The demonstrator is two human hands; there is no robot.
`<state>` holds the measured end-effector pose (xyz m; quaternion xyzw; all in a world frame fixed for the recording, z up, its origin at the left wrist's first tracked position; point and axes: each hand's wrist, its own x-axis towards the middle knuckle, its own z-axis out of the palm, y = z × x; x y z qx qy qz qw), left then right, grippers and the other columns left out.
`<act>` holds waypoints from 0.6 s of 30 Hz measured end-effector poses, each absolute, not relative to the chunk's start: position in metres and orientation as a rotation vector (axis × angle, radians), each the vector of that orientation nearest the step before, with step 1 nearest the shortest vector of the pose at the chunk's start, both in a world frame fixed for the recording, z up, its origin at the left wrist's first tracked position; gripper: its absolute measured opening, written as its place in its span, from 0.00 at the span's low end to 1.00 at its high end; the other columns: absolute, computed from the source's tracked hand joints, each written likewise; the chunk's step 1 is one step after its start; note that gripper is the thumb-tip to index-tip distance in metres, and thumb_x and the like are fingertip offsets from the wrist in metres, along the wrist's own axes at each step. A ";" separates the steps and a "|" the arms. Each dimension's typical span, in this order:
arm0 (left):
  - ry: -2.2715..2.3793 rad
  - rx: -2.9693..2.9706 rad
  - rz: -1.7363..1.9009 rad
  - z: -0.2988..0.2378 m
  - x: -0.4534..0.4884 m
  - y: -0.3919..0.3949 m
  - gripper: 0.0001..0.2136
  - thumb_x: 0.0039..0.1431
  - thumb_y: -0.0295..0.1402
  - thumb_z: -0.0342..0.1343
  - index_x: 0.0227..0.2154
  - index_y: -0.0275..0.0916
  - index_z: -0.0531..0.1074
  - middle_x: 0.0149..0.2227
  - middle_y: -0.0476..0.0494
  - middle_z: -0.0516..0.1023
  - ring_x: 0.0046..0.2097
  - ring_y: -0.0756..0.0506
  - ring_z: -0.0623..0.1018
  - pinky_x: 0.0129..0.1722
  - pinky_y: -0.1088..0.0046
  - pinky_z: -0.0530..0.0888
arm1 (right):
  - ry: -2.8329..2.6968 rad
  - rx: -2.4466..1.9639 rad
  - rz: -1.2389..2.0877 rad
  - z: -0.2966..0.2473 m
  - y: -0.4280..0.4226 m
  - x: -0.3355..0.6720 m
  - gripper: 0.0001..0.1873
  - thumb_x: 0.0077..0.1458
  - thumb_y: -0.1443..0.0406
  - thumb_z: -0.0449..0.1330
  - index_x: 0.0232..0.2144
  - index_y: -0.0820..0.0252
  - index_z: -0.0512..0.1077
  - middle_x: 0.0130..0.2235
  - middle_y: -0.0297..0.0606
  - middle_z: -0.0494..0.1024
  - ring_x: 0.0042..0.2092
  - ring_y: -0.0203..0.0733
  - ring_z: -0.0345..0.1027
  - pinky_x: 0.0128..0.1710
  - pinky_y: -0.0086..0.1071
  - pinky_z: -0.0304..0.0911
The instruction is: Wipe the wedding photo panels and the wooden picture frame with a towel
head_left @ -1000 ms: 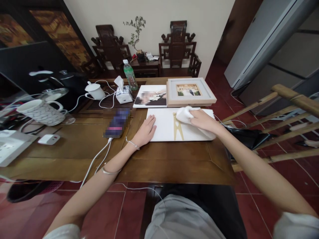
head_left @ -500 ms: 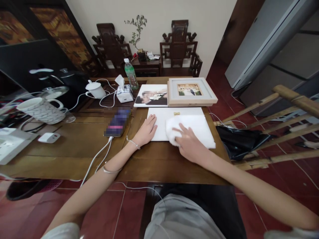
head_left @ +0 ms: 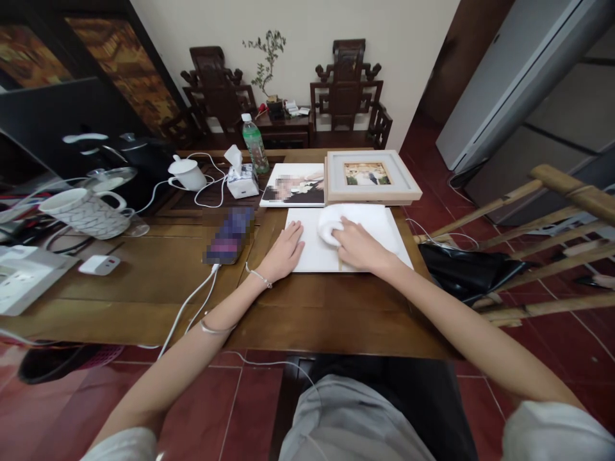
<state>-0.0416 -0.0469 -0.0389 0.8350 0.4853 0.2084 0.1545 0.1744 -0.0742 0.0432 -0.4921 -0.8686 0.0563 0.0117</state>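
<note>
On the desk (head_left: 312, 314), near its front edge, lies a white panel (head_left: 312, 250), flat, with its left edge under the person's left hand (head_left: 284, 251). That hand rests flat and open, fingers nearly together, holding nothing. Over the panel's middle and right part, the right hand (head_left: 358, 246) is closed on a bunched white cloth (head_left: 353, 213), which spreads across the panel's surface. A narrow strip of a gold-coloured piece (head_left: 341, 264) shows on the panel beside the right hand; the rest is hidden. Just behind the panel are a photo print (head_left: 314, 187) and, at the back right, a framed picture (head_left: 369, 174). Left of the panel lies a phone (head_left: 228, 237) with a white cable (head_left: 185, 307); farther back left of it stand a tissue box (head_left: 243, 187) and a green-labelled bottle (head_left: 254, 147).
</note>
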 end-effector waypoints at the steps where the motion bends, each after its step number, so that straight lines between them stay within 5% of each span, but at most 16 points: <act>1: 1.391 2.390 0.600 -0.039 -0.042 -0.047 0.26 0.66 0.37 0.38 0.62 0.28 0.55 0.67 0.29 0.52 0.69 0.38 0.49 0.66 0.54 0.49 | -2.697 -1.553 0.155 0.042 -0.066 0.171 0.23 0.52 0.77 0.47 0.48 0.66 0.70 0.58 0.57 0.66 0.64 0.63 0.48 0.54 0.58 0.57; 7: 1.384 2.398 0.595 -0.040 -0.042 -0.047 0.26 0.67 0.37 0.36 0.63 0.28 0.52 0.67 0.29 0.50 0.69 0.37 0.48 0.65 0.52 0.50 | -2.830 -1.583 0.051 0.029 -0.076 0.158 0.26 0.52 0.78 0.47 0.52 0.66 0.70 0.68 0.54 0.48 0.66 0.75 0.33 0.55 0.71 0.45; 18: 1.385 2.423 0.622 -0.042 -0.042 -0.046 0.25 0.67 0.36 0.36 0.62 0.29 0.55 0.67 0.29 0.53 0.69 0.38 0.49 0.65 0.52 0.50 | -2.966 -1.357 0.100 0.038 -0.163 0.164 0.20 0.55 0.74 0.48 0.45 0.64 0.75 0.66 0.54 0.54 0.66 0.73 0.39 0.56 0.68 0.49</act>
